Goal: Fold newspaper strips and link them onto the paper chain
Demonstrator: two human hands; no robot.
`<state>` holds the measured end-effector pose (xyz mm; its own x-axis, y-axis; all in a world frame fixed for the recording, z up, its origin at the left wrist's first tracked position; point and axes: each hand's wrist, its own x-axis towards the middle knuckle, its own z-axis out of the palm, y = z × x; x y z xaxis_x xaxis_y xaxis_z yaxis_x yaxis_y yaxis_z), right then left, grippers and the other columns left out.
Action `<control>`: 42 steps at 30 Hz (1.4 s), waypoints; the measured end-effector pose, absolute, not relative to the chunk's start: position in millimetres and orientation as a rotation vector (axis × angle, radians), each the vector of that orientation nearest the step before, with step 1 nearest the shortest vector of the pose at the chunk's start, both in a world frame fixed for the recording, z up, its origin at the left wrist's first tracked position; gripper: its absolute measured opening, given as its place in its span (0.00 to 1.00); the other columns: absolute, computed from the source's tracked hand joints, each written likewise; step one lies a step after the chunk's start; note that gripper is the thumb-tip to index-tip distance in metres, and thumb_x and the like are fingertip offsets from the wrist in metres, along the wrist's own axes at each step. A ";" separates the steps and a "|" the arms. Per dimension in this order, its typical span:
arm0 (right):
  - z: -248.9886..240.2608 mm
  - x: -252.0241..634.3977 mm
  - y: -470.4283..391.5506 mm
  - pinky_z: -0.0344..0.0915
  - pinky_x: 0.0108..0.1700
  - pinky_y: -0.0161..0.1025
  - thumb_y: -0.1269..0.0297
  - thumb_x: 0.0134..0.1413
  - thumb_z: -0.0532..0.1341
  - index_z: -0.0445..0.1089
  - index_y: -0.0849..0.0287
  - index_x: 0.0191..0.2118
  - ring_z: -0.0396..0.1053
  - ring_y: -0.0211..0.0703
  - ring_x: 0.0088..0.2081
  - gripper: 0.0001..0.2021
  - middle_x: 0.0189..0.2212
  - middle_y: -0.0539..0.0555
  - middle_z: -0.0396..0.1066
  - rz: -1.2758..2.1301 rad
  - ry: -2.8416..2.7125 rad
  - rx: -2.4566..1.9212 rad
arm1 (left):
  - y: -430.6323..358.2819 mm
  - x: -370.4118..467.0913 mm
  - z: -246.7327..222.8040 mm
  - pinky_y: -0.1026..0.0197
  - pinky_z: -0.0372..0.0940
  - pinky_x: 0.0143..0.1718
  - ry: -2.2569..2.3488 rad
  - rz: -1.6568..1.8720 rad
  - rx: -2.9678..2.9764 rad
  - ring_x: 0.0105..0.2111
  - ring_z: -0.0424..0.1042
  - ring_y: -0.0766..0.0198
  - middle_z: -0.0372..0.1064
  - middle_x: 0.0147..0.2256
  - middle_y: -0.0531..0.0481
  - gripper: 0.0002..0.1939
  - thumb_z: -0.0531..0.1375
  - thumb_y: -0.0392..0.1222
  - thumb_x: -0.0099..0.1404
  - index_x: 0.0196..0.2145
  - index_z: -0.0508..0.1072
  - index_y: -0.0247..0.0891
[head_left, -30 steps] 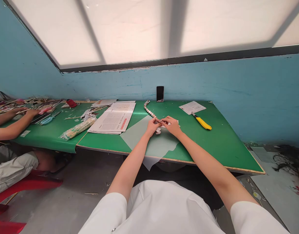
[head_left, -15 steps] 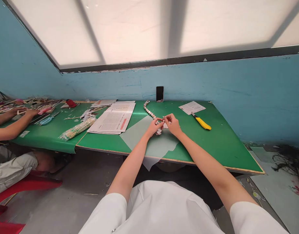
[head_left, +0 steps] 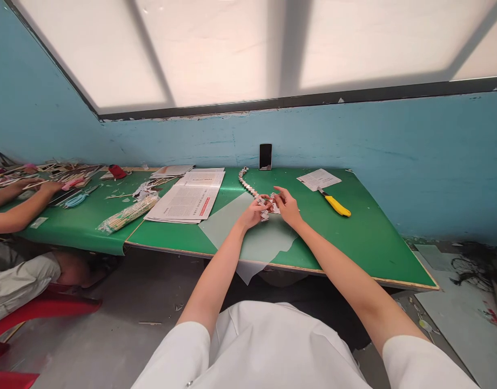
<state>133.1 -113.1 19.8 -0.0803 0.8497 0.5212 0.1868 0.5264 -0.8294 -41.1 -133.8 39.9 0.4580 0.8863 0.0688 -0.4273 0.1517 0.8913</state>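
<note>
A zigzag chain of small folded printed-paper pieces (head_left: 249,187) curves over the green table from near the wall down to my hands. My left hand (head_left: 251,214) is closed around the near end of the chain, and a bit of it hangs below the fingers. Close on its right, my right hand (head_left: 288,208) pinches a small folded paper strip (head_left: 274,204) against that end, its index finger lifted off. The fingers partly hide where strip and chain meet. Beneath both hands lies a translucent sheet (head_left: 226,226), one corner drooping over the table's front edge.
A yellow-handled utility knife (head_left: 336,205) rests beside a printed paper (head_left: 318,179) on the right. A phone (head_left: 265,156) leans on the wall. Leftward are stacked newspapers (head_left: 183,200), bagged sticks (head_left: 129,214), blue scissors (head_left: 76,201) and another person's hands (head_left: 49,187).
My hands have drawn slightly apart, and the right index finger has lifted. More of the folded paper shows between them. The chain's far part stays where it was.
</note>
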 end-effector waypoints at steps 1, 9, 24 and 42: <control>19.9 132.9 -113.2 0.66 0.37 0.42 0.48 0.68 0.56 0.67 0.55 0.58 0.67 0.44 0.29 0.21 0.30 0.51 0.72 0.735 -1.572 -0.886 | -133.3 -41.0 40.0 0.61 0.65 0.34 0.554 1.021 1.004 0.33 0.71 0.64 0.66 0.32 0.51 0.20 0.70 0.42 0.56 0.45 0.69 0.42; 23.6 131.4 -109.1 0.65 0.33 0.39 0.45 0.64 0.60 0.72 0.55 0.45 0.63 0.39 0.26 0.18 0.28 0.49 0.69 0.933 -1.416 -0.783 | -131.4 -37.2 36.0 0.61 0.66 0.35 0.594 0.981 0.989 0.30 0.70 0.66 0.63 0.30 0.52 0.17 0.69 0.48 0.61 0.33 0.64 0.40; 21.3 132.4 -103.0 0.71 0.34 0.41 0.48 0.46 0.73 0.76 0.56 0.41 0.68 0.41 0.29 0.21 0.29 0.50 0.73 1.339 -1.130 -0.702 | -132.1 -34.5 36.0 0.60 0.67 0.34 0.562 1.019 0.950 0.34 0.75 0.62 0.70 0.35 0.48 0.18 0.71 0.44 0.60 0.39 0.65 0.39; 23.4 139.8 -95.6 0.65 0.26 0.34 0.46 0.49 0.74 0.76 0.57 0.37 0.60 0.35 0.26 0.20 0.26 0.49 0.64 1.538 -0.989 -0.550 | -128.3 -41.4 34.3 0.59 0.63 0.31 0.519 0.990 0.838 0.32 0.70 0.61 0.65 0.33 0.46 0.11 0.64 0.34 0.54 0.34 0.67 0.39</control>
<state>139.8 -95.6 23.4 -0.2216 0.9585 0.1796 -0.5610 0.0253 -0.8274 -41.4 -128.3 34.3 0.4707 0.8822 -0.0144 -0.5134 0.2872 0.8087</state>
